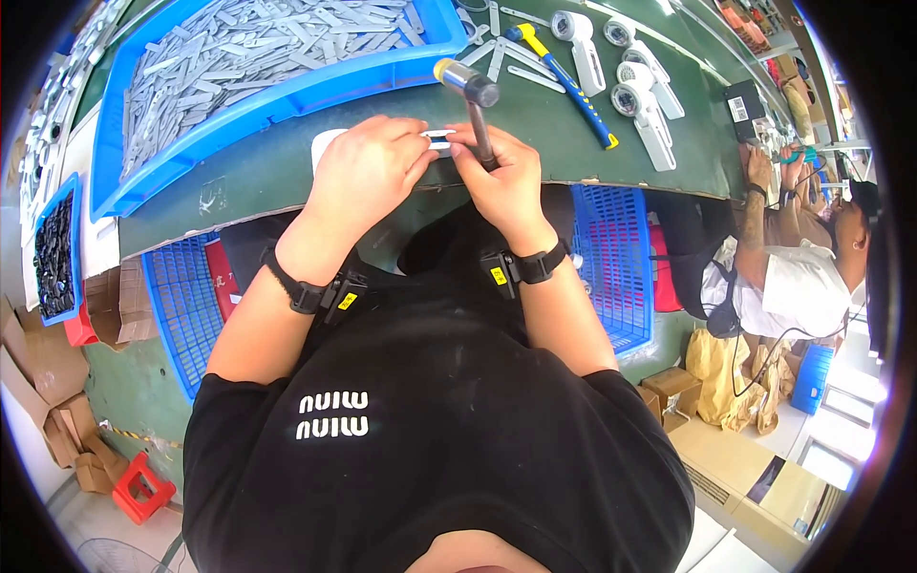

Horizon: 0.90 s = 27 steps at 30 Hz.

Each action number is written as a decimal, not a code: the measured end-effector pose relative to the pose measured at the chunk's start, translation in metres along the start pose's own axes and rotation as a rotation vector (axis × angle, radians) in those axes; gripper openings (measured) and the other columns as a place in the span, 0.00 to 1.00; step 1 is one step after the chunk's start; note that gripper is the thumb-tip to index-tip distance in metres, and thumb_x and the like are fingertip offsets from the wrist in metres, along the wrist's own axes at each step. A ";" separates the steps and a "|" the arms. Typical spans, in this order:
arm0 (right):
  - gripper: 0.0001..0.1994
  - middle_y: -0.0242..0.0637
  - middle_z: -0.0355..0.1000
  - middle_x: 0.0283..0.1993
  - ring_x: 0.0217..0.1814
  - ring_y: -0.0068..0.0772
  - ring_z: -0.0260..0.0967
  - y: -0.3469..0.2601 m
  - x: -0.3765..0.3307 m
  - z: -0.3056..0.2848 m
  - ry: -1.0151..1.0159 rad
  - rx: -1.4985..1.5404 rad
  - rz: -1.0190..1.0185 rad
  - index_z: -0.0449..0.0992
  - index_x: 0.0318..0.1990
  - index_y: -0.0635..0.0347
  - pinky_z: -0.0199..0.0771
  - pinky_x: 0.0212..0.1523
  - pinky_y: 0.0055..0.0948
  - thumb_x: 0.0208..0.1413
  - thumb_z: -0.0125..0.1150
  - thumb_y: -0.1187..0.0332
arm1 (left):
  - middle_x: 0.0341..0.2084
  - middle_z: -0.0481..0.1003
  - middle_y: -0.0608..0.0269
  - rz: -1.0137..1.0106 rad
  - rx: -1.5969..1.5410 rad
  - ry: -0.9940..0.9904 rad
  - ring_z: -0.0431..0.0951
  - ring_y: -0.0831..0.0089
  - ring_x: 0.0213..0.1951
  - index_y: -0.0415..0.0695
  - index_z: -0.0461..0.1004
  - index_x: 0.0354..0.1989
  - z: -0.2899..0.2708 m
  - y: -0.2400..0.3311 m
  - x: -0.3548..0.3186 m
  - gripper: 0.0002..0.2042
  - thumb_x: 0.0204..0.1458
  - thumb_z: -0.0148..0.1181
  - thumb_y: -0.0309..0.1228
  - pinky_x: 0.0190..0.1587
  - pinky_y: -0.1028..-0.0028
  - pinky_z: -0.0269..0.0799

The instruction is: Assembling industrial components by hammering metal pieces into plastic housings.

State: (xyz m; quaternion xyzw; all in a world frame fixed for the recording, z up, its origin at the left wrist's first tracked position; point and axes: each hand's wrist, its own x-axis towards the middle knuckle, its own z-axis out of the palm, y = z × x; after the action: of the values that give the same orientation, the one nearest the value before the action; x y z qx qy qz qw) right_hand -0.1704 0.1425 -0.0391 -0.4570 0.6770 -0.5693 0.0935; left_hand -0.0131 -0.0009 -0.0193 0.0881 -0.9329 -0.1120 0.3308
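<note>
My left hand (pixel 373 172) is closed at the table's front edge, pinching a small white-grey flat piece (pixel 439 144) with a dark slot. My right hand (pixel 504 180) pinches the other end of this piece. It also has a hammer tucked in its grip; the shaft (pixel 481 134) rises between thumb and fingers, and the dark head with a yellow end (pixel 468 82) points up. Part of a white object (pixel 325 145) shows beside my left hand, mostly covered by it. Just beyond, a blue tray (pixel 287 113) holds a heap of flat grey strips (pixel 258 48).
A blue-and-yellow tool (pixel 570 91) lies right of the tray, near loose grey strips (pixel 497 55) and several white round-headed parts (pixel 650 119). Blue baskets (pixel 616 272) stand below the table. At left is a tray of black pieces (pixel 59 250). A co-worker (pixel 788 277) sits at right.
</note>
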 end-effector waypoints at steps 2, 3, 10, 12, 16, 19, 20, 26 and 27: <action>0.07 0.42 0.88 0.45 0.41 0.32 0.86 0.004 0.001 0.000 0.011 0.002 -0.043 0.90 0.45 0.65 0.83 0.44 0.29 0.61 0.73 0.78 | 0.39 0.85 0.65 -0.005 -0.002 0.002 0.85 0.61 0.41 0.44 0.84 0.35 -0.001 0.001 0.002 0.08 0.57 0.74 0.35 0.41 0.61 0.84; 0.07 0.42 0.89 0.45 0.41 0.32 0.86 0.005 0.002 0.000 0.023 0.003 -0.087 0.90 0.46 0.65 0.83 0.44 0.29 0.61 0.73 0.78 | 0.39 0.85 0.65 -0.008 -0.004 0.006 0.85 0.61 0.40 0.44 0.84 0.35 -0.002 0.001 0.003 0.08 0.57 0.74 0.35 0.41 0.61 0.84; 0.07 0.38 0.89 0.47 0.39 0.27 0.82 0.000 -0.002 0.000 0.028 0.019 -0.029 0.90 0.47 0.64 0.80 0.43 0.28 0.63 0.72 0.76 | 0.43 0.86 0.61 -0.059 0.021 -0.104 0.87 0.55 0.43 0.42 0.84 0.38 -0.016 0.009 0.008 0.07 0.56 0.75 0.31 0.45 0.60 0.85; 0.07 0.41 0.88 0.46 0.42 0.36 0.86 -0.001 -0.003 0.001 0.014 -0.052 -0.052 0.90 0.46 0.63 0.83 0.45 0.31 0.62 0.71 0.77 | 0.42 0.86 0.60 -0.064 0.013 -0.166 0.87 0.52 0.43 0.42 0.84 0.38 -0.022 0.011 0.015 0.07 0.58 0.73 0.31 0.45 0.58 0.85; 0.08 0.43 0.86 0.53 0.48 0.40 0.86 -0.002 -0.003 -0.005 0.024 -0.038 -0.029 0.90 0.48 0.62 0.83 0.49 0.33 0.64 0.69 0.75 | 0.38 0.86 0.53 -0.077 -0.053 -0.004 0.87 0.48 0.39 0.44 0.85 0.43 -0.057 -0.016 0.074 0.06 0.59 0.67 0.29 0.43 0.56 0.84; 0.09 0.42 0.86 0.51 0.52 0.40 0.84 0.001 -0.003 -0.005 0.065 0.156 0.074 0.89 0.49 0.63 0.82 0.54 0.34 0.66 0.68 0.76 | 0.36 0.88 0.52 -0.253 -0.027 -0.139 0.89 0.55 0.39 0.42 0.85 0.47 -0.074 -0.100 0.137 0.10 0.62 0.66 0.32 0.43 0.60 0.83; 0.09 0.42 0.86 0.51 0.52 0.40 0.84 0.002 -0.003 -0.005 0.068 0.154 0.065 0.89 0.49 0.63 0.82 0.54 0.34 0.66 0.68 0.76 | 0.38 0.88 0.50 -0.386 0.096 -0.283 0.89 0.54 0.42 0.41 0.85 0.48 -0.071 -0.119 0.160 0.11 0.61 0.67 0.33 0.47 0.59 0.83; 0.09 0.35 0.84 0.57 0.24 0.15 0.70 0.010 -0.003 -0.008 0.059 0.155 0.117 0.89 0.51 0.64 0.70 0.24 0.21 0.69 0.65 0.76 | 0.42 0.89 0.51 -0.186 0.165 -0.703 0.89 0.53 0.48 0.42 0.88 0.47 -0.009 -0.188 0.179 0.11 0.56 0.71 0.31 0.54 0.57 0.84; 0.09 0.35 0.84 0.57 0.24 0.15 0.70 0.008 -0.004 -0.009 0.065 0.156 0.111 0.89 0.51 0.64 0.70 0.24 0.21 0.69 0.65 0.76 | 0.42 0.89 0.51 -0.160 0.149 -0.721 0.89 0.52 0.48 0.42 0.89 0.46 -0.002 -0.191 0.178 0.12 0.55 0.72 0.31 0.54 0.56 0.84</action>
State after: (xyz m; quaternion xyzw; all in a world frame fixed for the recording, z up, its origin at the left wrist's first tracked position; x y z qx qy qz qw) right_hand -0.1778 0.1506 -0.0445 -0.3914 0.6576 -0.6288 0.1380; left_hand -0.1315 -0.2268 0.0375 0.1393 -0.9852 -0.0930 -0.0359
